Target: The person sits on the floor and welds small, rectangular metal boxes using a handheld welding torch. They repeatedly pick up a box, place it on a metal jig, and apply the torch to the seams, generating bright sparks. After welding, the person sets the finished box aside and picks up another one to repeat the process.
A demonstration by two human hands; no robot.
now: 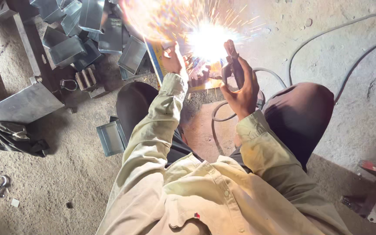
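Steel, stiff, likely hot: my left hand (174,58) steadies the workpiece (199,77), right hand (242,87) clenched round the electrode holder (236,65)

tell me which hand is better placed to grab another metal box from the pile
Left, probably. The left hand is by the workpiece on the side nearest the box pile. The right hand is farther away and wrapped around the electrode holder at the arc.
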